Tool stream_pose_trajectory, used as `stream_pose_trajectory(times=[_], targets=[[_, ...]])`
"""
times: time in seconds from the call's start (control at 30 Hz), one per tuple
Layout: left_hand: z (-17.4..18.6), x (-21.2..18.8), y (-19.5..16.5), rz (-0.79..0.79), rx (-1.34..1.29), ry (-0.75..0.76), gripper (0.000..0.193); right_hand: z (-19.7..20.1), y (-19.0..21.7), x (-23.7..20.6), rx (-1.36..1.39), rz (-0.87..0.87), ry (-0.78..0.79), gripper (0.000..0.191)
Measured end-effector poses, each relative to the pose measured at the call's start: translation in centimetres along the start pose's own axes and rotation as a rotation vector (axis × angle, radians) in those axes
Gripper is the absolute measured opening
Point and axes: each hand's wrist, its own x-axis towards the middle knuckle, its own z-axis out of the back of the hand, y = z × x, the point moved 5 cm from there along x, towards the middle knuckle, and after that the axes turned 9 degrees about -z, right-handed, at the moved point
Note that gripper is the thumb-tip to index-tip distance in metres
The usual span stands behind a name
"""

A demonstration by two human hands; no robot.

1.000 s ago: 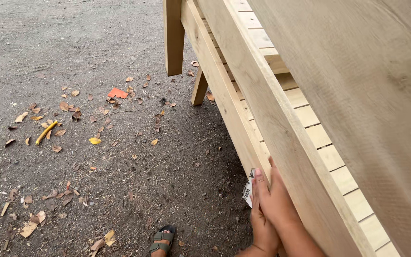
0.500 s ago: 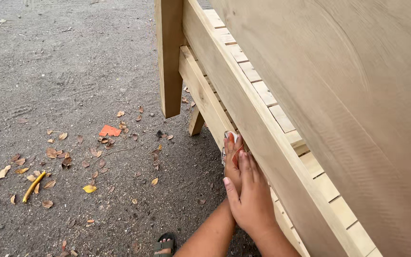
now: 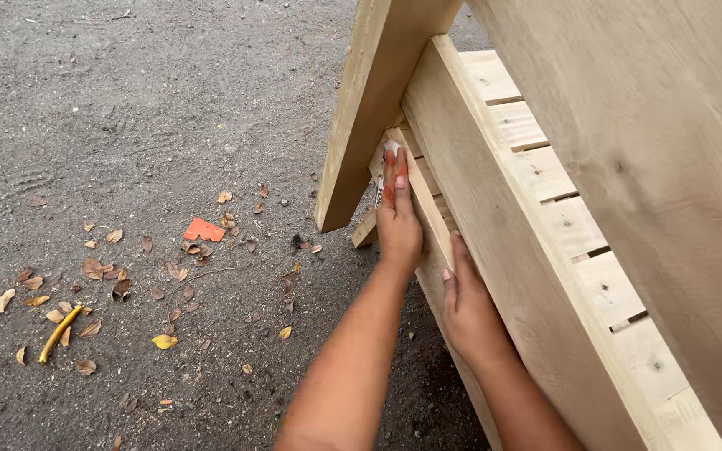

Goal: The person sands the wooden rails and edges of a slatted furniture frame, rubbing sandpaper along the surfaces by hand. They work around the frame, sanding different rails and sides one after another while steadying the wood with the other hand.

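Note:
A pale wooden frame point(image 3: 495, 192) with slats lies tilted on its side at the right. My left hand point(image 3: 398, 219) presses a small folded piece of sandpaper point(image 3: 387, 174), reddish and white, against the lower side rail close to the frame's leg point(image 3: 361, 125). My right hand point(image 3: 465, 305) rests flat with fingers apart on the same rail, lower down, holding nothing.
Dark gravel ground point(image 3: 127, 100) spreads to the left, strewn with dry leaves point(image 3: 94, 269). An orange scrap point(image 3: 204, 230) and a yellow stick-like piece point(image 3: 59, 332) lie among them. A broad wooden board point(image 3: 670, 150) fills the right side.
My left hand has slid the sandpaper up along the rail toward the leg. My right hand stayed behind on the rail, and the view moved closer to the leg.

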Motion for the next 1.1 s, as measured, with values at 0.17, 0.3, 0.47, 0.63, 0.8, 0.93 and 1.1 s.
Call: stream_pose_trajectory(times=[0.17, 0.3, 0.47, 0.63, 0.8, 0.93, 1.1], targets=[[-1.4, -16.5, -2.5, 0.240, -0.097, 0.093, 0.056, 0.2, 0.3, -0.4, 0.006, -0.151, 0.069, 0.060], [-1.8, -18.2, -1.0, 0.253, -0.018, -0.003, 0.056, 0.5, 1.3, -0.4, -0.014, -0.168, 0.066, 0.061], [0.5, -1.9, 4.1, 0.201, 0.032, -0.263, 0.051, 0.4, 1.6, -0.3, -0.063, -0.160, 0.058, 0.063], [0.8, -3.3, 2.2, 0.165, 0.126, -0.223, 0.048, 0.4, 1.6, -0.4, -0.079, -0.081, 0.033, 0.063], [-1.0, -14.5, 0.4, 0.284, -0.132, -0.159, 0.052, 0.2, 1.0, -0.3, -0.118, -0.103, 0.030, 0.066], [0.1, -6.7, 4.1, 0.210, 0.093, -0.218, 0.053, 0.2, 1.1, -0.3, -0.242, -0.041, -0.030, 0.063], [1.3, 0.4, 6.2, 0.515, 0.060, -0.256, 0.049, 0.2, 1.1, -0.4, -0.277, -0.100, 0.015, 0.064]])
